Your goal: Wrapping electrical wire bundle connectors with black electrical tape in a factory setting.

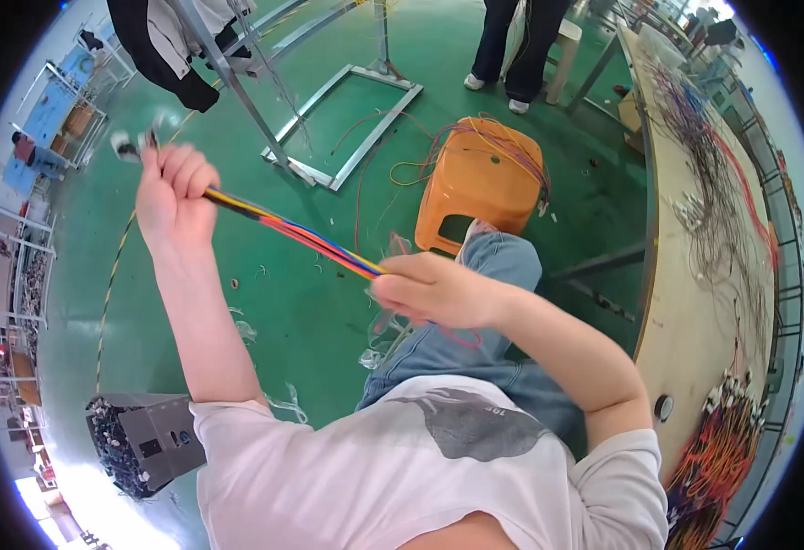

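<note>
Wire bundle (299,236) stretched straight between two hands over a green floor (301,312)

The left hand (177,188) is closed in a fist round the dark-sleeved end of the bundle, and blurred pale and dark connectors (127,147) stick out beyond it. The right hand (434,289) is clamped on the other end, where the red, blue, yellow and black strands run in under its fingers. The bundle slopes in mid-air, higher at the left hand, in front of a seated person in a white T-shirt (420,445) and jeans (498,275).

The floor is smooth, slightly shiny and littered with small offcuts and clear plastic scraps (287,403); a striped line (115,266) runs along it on the left. Ahead stands an orange stool (484,174) with loose wires trailing over its top, near a metal frame (377,135) of grey bars. Past the stool are the dark trouser legs (535,46) of another person, beside a pale stool (564,57).

On the right a long wooden workbench (666,312) carries thin tangled wires (695,119) at its far part and a thick heap of orange, red and black leads (722,449) at its near end, with a small dark roll (664,407) by its edge. At lower left a grey bin (168,438) is full of dark pieces, and racks (19,275) and blue-topped tables (40,115) line the left side of the room
</note>
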Action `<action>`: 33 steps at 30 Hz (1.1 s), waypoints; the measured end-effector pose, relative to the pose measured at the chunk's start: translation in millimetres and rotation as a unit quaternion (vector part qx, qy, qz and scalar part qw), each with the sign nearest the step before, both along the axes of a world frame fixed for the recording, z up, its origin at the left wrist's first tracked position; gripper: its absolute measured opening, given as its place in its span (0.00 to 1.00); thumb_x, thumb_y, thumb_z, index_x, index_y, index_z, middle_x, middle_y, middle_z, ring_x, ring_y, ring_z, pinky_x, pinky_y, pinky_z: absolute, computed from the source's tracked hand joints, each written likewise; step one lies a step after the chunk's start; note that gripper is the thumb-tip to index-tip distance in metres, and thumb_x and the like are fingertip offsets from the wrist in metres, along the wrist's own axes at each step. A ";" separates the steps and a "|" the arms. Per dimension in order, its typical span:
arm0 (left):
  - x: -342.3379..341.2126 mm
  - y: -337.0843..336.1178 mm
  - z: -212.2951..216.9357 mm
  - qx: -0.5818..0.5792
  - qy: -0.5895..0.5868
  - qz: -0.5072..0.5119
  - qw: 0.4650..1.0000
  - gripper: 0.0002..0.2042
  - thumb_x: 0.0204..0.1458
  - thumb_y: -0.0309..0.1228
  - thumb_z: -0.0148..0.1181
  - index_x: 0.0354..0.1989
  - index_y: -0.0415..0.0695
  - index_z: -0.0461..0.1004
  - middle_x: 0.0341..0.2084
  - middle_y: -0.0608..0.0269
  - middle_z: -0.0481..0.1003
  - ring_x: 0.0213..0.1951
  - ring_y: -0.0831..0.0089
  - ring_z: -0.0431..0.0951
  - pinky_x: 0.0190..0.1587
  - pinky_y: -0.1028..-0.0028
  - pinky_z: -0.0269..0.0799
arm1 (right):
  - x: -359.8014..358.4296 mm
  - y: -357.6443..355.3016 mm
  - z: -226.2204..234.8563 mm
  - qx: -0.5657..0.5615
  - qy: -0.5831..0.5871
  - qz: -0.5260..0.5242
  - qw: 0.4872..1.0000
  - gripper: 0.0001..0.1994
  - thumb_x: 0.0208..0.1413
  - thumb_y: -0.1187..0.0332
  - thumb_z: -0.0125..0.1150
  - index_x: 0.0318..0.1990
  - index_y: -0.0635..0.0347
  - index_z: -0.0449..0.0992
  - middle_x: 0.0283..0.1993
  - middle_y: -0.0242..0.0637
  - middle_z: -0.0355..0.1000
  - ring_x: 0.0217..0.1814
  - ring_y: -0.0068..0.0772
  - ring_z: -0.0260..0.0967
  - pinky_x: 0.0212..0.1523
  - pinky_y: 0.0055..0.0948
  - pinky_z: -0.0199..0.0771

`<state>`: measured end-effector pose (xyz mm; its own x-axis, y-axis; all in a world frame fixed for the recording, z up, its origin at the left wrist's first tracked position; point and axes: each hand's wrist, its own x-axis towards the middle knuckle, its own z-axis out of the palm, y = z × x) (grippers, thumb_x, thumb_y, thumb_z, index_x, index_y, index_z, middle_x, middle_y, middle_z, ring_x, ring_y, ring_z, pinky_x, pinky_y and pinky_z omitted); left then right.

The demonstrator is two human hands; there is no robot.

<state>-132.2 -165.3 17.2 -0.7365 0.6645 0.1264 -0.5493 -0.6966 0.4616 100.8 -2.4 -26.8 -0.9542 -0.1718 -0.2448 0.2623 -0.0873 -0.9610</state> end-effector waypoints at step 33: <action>7.8 -31.0 176.9 -0.044 0.273 -0.204 0.939 0.07 0.57 0.29 0.37 0.28 0.40 0.57 0.13 0.73 0.51 0.12 0.85 0.49 0.14 0.84 0.46 | 11.1 13.2 8.5 -0.159 0.088 -0.060 0.982 0.12 0.57 0.61 0.43 0.30 0.62 0.63 0.19 0.27 0.53 0.22 0.21 0.51 0.26 0.21 0.56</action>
